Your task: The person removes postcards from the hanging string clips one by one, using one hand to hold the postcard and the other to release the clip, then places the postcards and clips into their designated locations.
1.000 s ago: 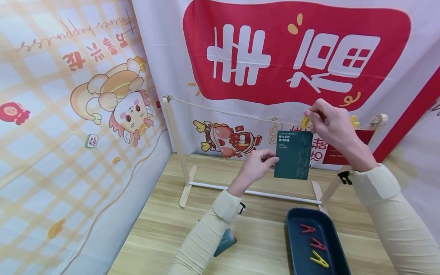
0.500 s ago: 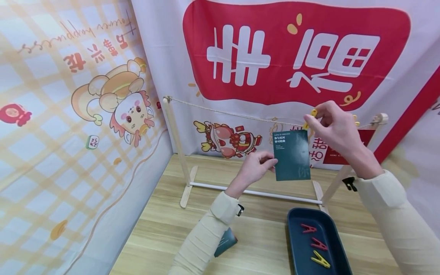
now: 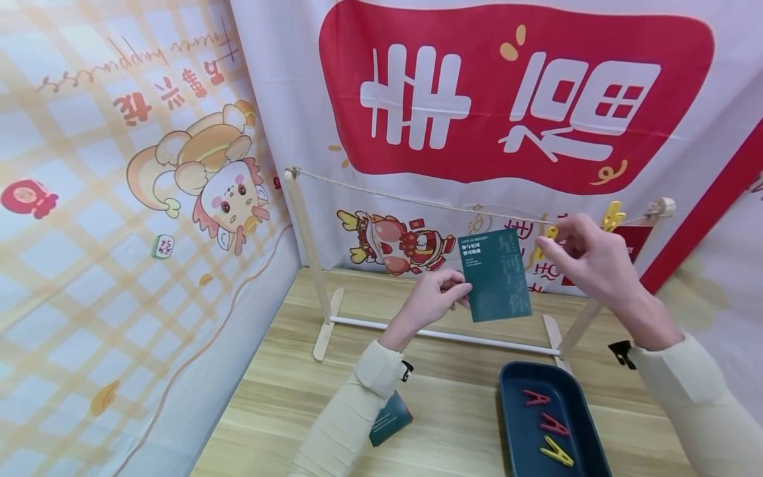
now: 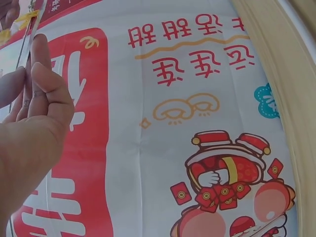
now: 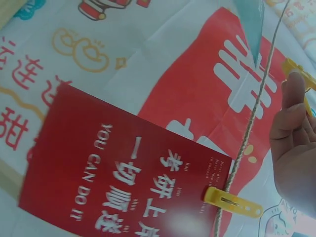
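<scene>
My left hand (image 3: 434,298) pinches a dark green card (image 3: 499,278) by its left edge, thumb in front. The card hangs slightly tilted, its top edge just below the rope (image 3: 417,197). To the right of the card, my right hand (image 3: 596,258) holds a yellow clothespin (image 3: 545,242) between thumb and fingers, apart from the card. In the right wrist view a red card (image 5: 123,168) hangs from the rope, clipped by another yellow clothespin (image 5: 232,201). In the head view my right hand hides most of that red card.
A wooden rack with a left post (image 3: 306,245) and a white lower bar (image 3: 477,339) carries the rope. A dark blue tray (image 3: 511,411) at the front right holds two red clothespins (image 3: 554,425) and one yellow. Green cards (image 3: 390,419) lie on the table beside my left sleeve.
The clothespin in my right hand has come away from the green card's top and moved right and down. My left hand has shifted the card left and slightly down, tilting it.
</scene>
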`<state>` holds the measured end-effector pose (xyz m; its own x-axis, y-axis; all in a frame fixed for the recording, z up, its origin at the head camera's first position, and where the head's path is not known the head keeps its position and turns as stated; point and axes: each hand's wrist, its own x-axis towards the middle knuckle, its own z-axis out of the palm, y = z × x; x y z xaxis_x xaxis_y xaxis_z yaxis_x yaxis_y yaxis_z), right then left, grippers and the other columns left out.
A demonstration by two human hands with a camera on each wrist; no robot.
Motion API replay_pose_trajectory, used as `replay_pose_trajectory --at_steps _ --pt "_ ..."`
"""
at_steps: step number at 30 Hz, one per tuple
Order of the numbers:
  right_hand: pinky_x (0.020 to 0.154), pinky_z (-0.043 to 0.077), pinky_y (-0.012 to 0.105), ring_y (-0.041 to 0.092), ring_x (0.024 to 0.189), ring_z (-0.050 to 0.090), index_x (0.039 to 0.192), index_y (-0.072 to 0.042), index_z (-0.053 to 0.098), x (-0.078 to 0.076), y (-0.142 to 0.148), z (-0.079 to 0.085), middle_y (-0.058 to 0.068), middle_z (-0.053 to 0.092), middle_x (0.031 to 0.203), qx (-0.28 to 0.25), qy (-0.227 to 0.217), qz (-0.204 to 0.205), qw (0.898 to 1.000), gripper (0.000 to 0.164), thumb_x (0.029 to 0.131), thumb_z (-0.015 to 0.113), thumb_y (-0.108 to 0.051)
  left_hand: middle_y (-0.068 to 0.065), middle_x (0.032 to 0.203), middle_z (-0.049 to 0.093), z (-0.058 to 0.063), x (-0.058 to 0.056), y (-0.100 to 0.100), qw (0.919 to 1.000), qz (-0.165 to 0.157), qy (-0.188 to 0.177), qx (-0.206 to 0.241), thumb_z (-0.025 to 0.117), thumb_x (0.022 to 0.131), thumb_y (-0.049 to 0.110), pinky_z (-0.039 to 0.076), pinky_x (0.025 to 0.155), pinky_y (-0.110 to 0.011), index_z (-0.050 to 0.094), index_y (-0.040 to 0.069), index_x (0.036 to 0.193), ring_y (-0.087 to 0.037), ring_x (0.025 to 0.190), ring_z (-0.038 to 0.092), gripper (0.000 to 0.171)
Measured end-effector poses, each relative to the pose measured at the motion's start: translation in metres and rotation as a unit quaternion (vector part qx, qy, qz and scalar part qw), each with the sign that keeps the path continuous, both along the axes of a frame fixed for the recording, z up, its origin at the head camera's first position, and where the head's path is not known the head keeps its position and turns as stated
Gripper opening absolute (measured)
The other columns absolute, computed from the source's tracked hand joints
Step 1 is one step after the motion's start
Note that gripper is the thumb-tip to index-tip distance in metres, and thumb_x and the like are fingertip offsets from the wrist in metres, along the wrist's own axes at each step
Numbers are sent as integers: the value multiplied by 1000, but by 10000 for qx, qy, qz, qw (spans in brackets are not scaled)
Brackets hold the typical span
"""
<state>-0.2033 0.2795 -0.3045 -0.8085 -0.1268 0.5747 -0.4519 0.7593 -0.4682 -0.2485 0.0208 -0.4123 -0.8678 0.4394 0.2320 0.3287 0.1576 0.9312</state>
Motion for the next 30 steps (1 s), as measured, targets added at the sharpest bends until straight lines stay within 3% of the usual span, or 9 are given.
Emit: replay_pose_trajectory --at_steps 3,10,15,22,26,30 --pt "53 48 15 6 61 55 109 -11 61 7 2 -10 3 68 83 49 12 57 10000 31 86 76 -25 -6 82 73 -2 3 -6 10000 -46 5 -22 62 97 22 58 65 -42 69 8 99 -9 71 71 16" --pt "54 50 16 7 62 56 108 -12 59 20 9 -35 4 70 85 261 -313 54 9992 30 87 75 -26 -7 83 73 -11 13 -20 9991 113 -365 -154 62 97 24 48 58 -23 68 9 101 -18 77 73 17" --pt "55 50 16 10 64 57 108 -14 58 30 14 -51 3 69 86 296 -780 -44 9965 31 87 73 -32 -10 83 74 -21 17 -32 9975 286 -631 -114 61 98 24 42 56 -20 66 9 100 -26 79 73 16" --pt "51 47 19 9 61 55 108 -13 58 37 16 -70 1 67 81 233 -1035 -61 9943 29 89 72 -31 -7 82 73 -37 20 -47 9943 473 -945 -119 62 97 25 47 57 -22 63 10 99 -17 73 72 16" --pt "53 47 19 6 60 53 106 -13 57 40 16 -84 -1 64 77 286 -1187 15 9925 27 90 71 -30 -13 85 73 -47 21 -57 9933 340 -1101 12 62 97 25 50 59 -23 62 6 100 -26 78 73 18" --pt "52 45 19 5 59 52 103 -14 57 43 16 -99 -3 62 75 400 -1354 140 9899 23 91 70 -29 -12 87 74 -56 20 -68 9919 292 -1237 81 62 97 26 56 66 -33 62 7 100 -27 82 74 20"
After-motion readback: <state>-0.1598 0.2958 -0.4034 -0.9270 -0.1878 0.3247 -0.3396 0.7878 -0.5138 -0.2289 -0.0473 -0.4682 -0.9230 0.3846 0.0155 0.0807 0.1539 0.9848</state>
